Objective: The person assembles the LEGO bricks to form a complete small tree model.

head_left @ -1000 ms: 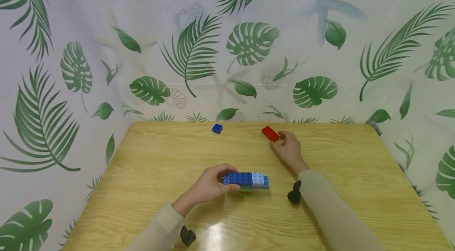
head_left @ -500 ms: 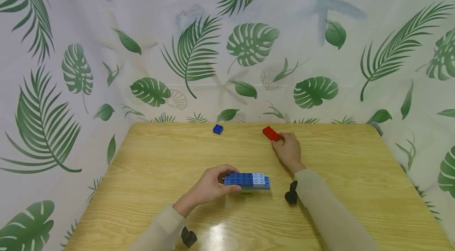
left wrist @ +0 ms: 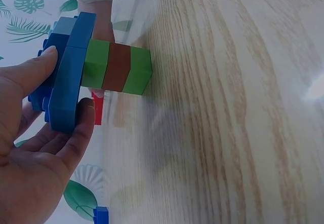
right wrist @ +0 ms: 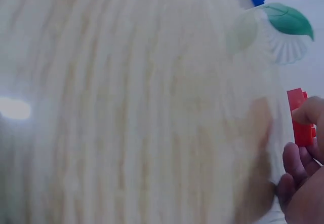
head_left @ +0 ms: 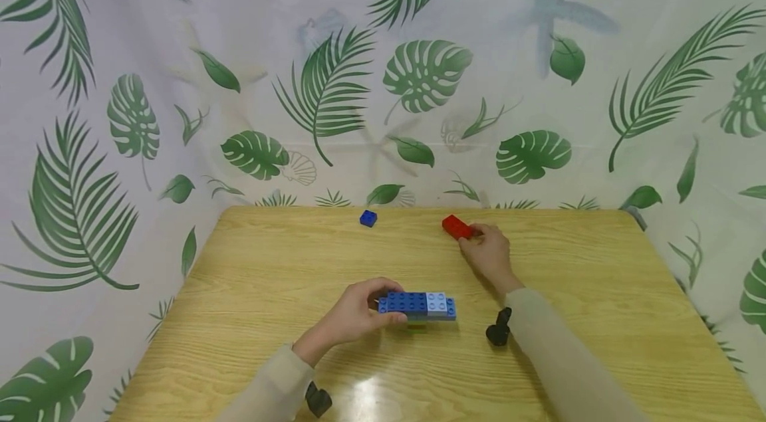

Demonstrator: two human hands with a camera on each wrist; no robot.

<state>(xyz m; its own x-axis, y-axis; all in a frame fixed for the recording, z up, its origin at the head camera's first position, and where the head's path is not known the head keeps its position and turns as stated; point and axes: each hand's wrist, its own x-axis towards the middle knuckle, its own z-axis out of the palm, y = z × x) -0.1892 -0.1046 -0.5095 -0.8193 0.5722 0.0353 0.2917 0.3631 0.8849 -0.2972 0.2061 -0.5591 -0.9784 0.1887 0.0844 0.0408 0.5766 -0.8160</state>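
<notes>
My left hand (head_left: 354,313) grips the left end of a toy brick build (head_left: 413,304), thumb in front and fingers behind. Its top has dark blue and light blue bricks over a longer blue layer. In the left wrist view a narrow stem of green bricks (left wrist: 96,64) with a brown brick (left wrist: 117,67) between them stands under the blue layers, reaching the tabletop. Towards the back of the table, my right hand (head_left: 489,254) pinches the near end of a red brick (head_left: 457,227) between thumb and fingers. The right wrist view shows the thumb across the red brick (right wrist: 299,117).
A small blue brick (head_left: 368,218) lies near the back edge of the wooden table (head_left: 281,262), left of the red one. Behind the table hangs a leaf-patterned cloth (head_left: 407,163). Black wrist mounts (head_left: 499,327) sit beside both sleeves.
My right thumb and fingers have closed in on the red brick's near end, and the brick has turned slightly. The left hand and its build have stayed in place.
</notes>
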